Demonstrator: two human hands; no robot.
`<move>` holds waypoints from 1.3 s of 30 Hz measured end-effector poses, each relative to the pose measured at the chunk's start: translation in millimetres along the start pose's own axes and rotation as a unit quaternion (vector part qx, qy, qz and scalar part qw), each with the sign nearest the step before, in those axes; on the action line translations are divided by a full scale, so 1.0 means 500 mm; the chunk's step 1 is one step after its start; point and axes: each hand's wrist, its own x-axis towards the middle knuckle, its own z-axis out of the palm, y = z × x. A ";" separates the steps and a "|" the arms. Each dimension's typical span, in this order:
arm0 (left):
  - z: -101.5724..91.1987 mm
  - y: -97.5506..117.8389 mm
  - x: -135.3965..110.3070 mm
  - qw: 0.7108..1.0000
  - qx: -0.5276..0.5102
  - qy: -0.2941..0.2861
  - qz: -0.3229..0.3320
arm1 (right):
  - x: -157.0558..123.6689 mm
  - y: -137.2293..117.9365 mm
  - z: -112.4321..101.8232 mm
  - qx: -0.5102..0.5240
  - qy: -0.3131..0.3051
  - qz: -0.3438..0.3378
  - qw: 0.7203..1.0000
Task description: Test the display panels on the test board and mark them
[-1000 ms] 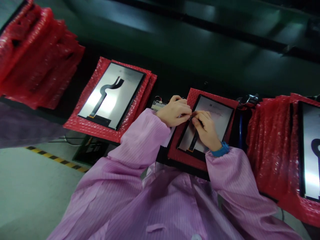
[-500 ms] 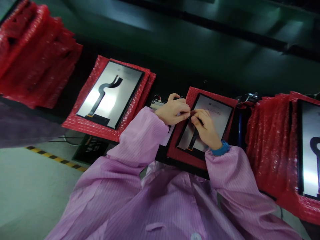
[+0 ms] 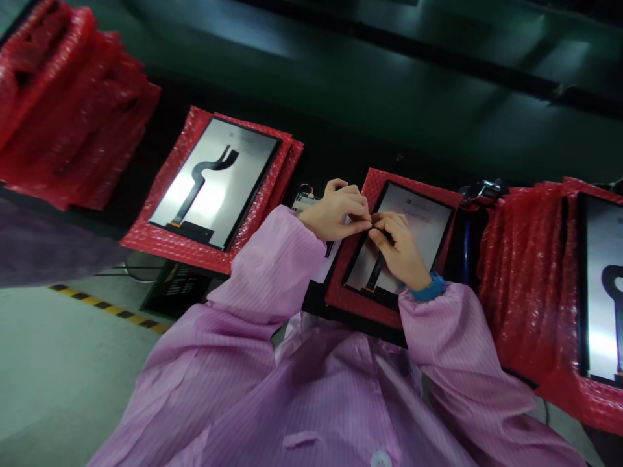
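A display panel [image 3: 423, 217] lies back side up on a red bubble-wrap sheet [image 3: 338, 295] in front of me. Its black flex cable [image 3: 374, 271] runs from the lower edge up under my right hand [image 3: 402, 250], whose thumb and fingers are pinched on the cable's upper part. My left hand [image 3: 341, 213] comes in from the left, closed with thumb and index finger together. Both sets of fingertips meet over the panel's left edge. Whatever is between my left fingertips is too small and covered to make out. A circuit board [image 3: 305, 201] is partly hidden behind my left wrist.
On the left, another panel [image 3: 243, 175] with a curved cable rests on red bubble wrap. Red bubble-wrap bags [image 3: 73, 123] are piled at the far left. More red bags [image 3: 525, 272] stand at right, beside a further panel [image 3: 601, 227]. A grey sleeve [image 3: 53, 246] shows at left.
Both hands stay almost in place at the panel's left edge. My left hand has shifted very slightly and the fingertips have drawn closer together.
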 end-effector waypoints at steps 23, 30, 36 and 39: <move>0.125 0.070 -0.200 0.919 0.322 0.153 -0.165 | -0.231 -0.102 -0.065 -0.213 0.162 0.172 0.948; 0.127 0.066 -0.199 0.920 0.330 0.132 -0.165 | -0.272 -0.090 -0.064 -0.203 0.181 0.187 0.944; 0.132 0.070 -0.192 0.922 0.325 0.114 -0.177 | -0.280 -0.086 -0.055 -0.193 0.173 0.199 0.945; 0.128 0.061 -0.184 0.932 0.282 0.121 -0.190 | -0.281 -0.083 -0.049 -0.198 0.172 0.204 0.943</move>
